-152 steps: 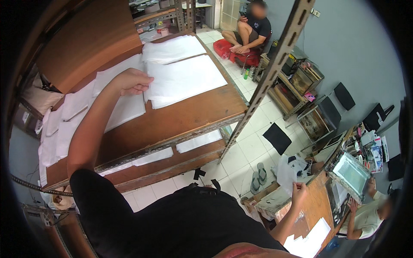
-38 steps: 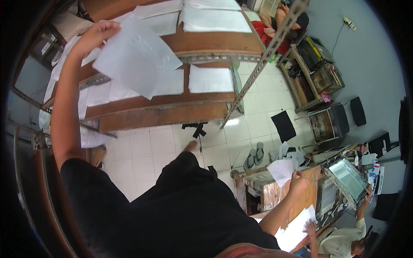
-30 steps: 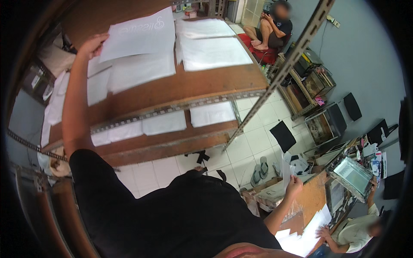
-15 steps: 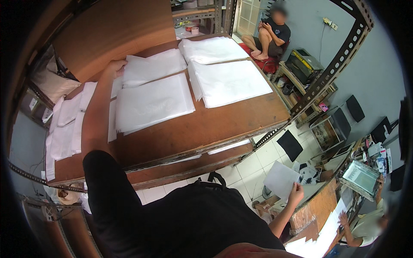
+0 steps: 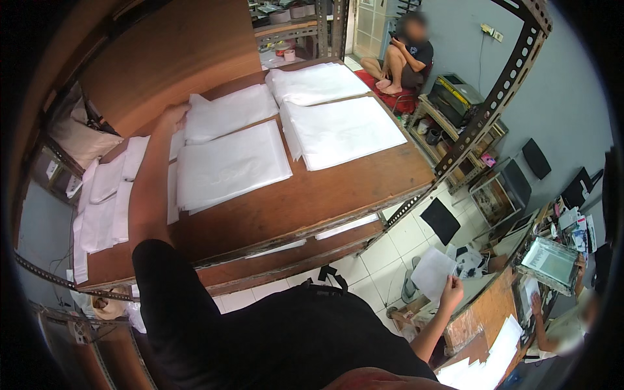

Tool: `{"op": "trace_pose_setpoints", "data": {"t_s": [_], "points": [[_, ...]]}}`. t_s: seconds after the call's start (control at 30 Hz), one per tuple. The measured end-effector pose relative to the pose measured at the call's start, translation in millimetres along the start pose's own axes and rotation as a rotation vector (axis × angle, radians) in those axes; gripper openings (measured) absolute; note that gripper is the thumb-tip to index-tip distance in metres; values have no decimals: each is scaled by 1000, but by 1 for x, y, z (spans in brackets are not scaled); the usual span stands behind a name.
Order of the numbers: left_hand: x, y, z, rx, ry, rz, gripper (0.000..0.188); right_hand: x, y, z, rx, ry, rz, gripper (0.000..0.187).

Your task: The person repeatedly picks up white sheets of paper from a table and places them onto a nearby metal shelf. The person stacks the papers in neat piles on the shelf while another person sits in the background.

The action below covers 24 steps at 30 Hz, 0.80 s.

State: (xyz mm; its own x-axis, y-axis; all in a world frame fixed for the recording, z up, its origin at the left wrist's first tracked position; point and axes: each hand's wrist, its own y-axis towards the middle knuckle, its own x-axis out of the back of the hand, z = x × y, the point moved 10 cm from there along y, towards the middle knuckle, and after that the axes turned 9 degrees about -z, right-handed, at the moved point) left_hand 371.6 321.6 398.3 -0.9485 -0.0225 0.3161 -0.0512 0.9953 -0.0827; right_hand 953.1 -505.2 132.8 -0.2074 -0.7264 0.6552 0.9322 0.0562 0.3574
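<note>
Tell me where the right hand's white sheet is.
In the head view, the white sheet is right of centre, held near its right edge by the right hand and pictured just below the flat black square on the tiled floor.

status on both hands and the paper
Right hand holding white sheet. Left hand beside paper stack, grip unclear. Metal post at right end of shelf.

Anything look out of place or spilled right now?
The white papers on the wooden bench at lower right look untidy: they lie spread with ragged, uneven edges, unlike the neater stacks on the brown shelf. I see no spill.
</note>
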Motion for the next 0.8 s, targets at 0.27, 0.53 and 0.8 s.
{"op": "trace_pose_setpoints", "data": {"t_s": [0.27, 0.53, 0.8], "points": [[-30, -34, -93, -168, -258, 164, 18, 10, 8, 1, 24, -11, 83, 22], [-41, -64, -149, -289, -641, 176, 15, 13, 3, 22, 52, -24, 77, 22], [20, 24, 12, 30, -246, 103, 19, -7, -15, 20, -1, 15, 76, 20]]}}
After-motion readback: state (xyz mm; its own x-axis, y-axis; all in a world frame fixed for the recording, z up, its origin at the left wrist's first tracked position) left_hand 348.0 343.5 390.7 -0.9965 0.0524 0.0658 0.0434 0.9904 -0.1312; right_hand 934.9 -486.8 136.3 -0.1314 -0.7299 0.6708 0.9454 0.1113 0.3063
